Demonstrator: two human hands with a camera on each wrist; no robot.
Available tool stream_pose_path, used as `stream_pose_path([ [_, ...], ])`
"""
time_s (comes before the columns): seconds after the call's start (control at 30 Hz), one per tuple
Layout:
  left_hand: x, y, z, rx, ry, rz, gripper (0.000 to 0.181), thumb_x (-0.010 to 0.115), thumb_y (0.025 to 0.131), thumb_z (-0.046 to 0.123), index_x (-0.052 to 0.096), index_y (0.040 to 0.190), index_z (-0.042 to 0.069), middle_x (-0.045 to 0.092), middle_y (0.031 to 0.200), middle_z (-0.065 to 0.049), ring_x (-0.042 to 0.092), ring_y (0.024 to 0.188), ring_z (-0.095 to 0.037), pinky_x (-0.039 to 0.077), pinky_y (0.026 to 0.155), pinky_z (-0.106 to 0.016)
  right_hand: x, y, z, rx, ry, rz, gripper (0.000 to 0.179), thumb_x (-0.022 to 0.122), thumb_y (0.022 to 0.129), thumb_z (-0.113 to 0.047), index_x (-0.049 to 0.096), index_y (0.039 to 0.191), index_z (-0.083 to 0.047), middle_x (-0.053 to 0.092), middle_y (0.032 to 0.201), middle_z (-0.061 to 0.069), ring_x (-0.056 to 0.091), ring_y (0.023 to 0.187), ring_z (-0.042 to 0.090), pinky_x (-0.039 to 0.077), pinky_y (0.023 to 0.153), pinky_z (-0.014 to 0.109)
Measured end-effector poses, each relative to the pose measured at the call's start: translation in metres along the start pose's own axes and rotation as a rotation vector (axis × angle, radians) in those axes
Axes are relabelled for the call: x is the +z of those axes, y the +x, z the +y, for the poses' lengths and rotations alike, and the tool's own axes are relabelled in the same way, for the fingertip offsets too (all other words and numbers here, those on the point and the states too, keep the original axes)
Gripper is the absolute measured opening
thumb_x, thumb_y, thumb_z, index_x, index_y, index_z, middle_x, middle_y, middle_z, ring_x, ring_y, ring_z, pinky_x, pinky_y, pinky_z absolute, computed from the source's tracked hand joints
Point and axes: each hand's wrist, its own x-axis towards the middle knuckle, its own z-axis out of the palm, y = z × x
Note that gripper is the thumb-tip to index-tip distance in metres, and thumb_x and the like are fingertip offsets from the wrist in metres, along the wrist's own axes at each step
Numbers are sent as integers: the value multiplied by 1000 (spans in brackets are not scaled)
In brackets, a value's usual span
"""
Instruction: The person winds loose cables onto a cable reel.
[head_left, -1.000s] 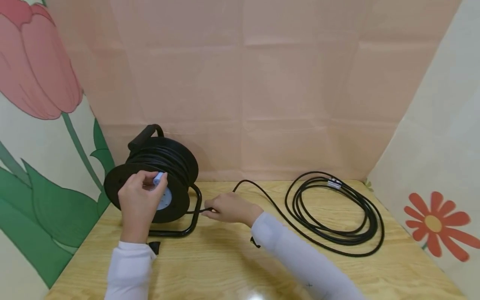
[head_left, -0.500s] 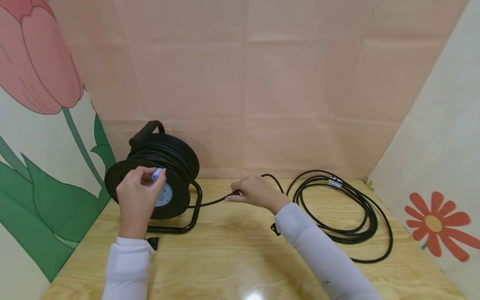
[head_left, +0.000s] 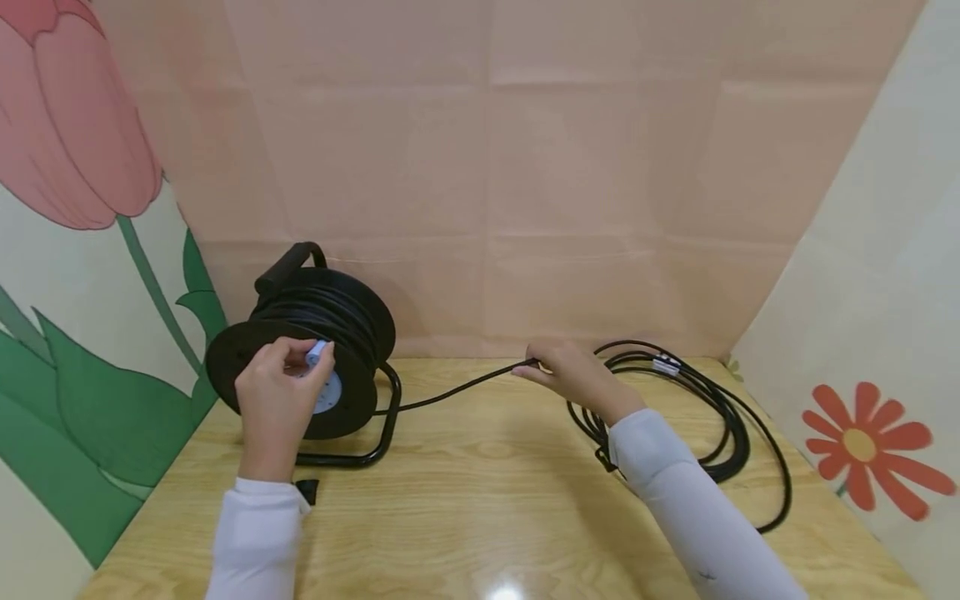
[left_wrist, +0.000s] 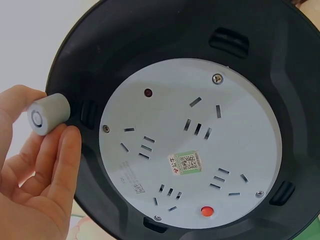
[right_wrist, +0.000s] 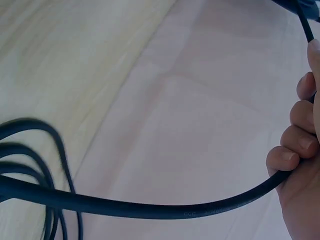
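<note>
At the left of the head view stands a black cable reel [head_left: 322,308] with cable wound on its drum. My left hand [head_left: 277,387] pinches the small cylindrical crank knob [left_wrist: 50,114] on the reel's front flange between thumb and fingers. Beside it lies the reel's pale round socket plate [left_wrist: 190,140], with slots and a red button. My right hand [head_left: 573,375] grips the black cable [head_left: 457,389], its fingers curled round it. From there the cable runs taut to the reel. On the other side it sags in a curve [right_wrist: 150,210] toward the loose coil.
A loose coil of black cable [head_left: 738,442] with a white label [head_left: 666,365] lies on the wooden table [head_left: 450,517] at the right, partly behind the right forearm. The reel's tubular stand [head_left: 390,417] rests on the table. A small black piece [head_left: 307,490] lies by the left sleeve.
My right hand has slid from beside the reel to the right, and a longer straight stretch of cable now shows between them. My left hand stays on the crank knob.
</note>
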Motion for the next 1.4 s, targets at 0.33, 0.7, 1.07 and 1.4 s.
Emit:
stream_pose_path([
  [0.33, 2, -2, 0, -15, -2, -13, 24, 81, 86, 22, 73, 89, -1, 66, 81, -11, 64, 71, -22, 36, 66, 0, -21, -35, 31, 178, 57, 14, 33, 59, 100, -46, 53, 79, -21, 44, 63, -5, 37, 51, 12, 35, 50, 30],
  [0.7, 3, -5, 1, -21, -27, -12, 24, 80, 87, 23, 74, 89, 0, 68, 80, -10, 64, 72, -20, 41, 66, -1, -30, -67, 52, 285, 78, -16, 40, 53, 101, -52, 53, 80, -19, 45, 64, -3, 39, 53, 12, 40, 54, 32],
  [1.07, 6, -4, 2, 21, -14, -8, 22, 80, 86, 22, 74, 87, 1, 70, 75, -9, 65, 68, -20, 45, 63, -14, -41, -116, 67, 400, -106, 0, 46, 52, 100, -57, 49, 75, -18, 36, 60, -3, 33, 52, 13, 31, 51, 31],
  [1.4, 8, -8, 0, 13, -9, -18, 24, 80, 86, 24, 74, 86, 1, 70, 76, -8, 65, 68, -19, 38, 64, -6, -50, -139, 60, 396, -480, 387, 55, 71, 83, -62, 45, 62, -19, 30, 47, -9, 28, 38, 14, 15, 36, 30],
])
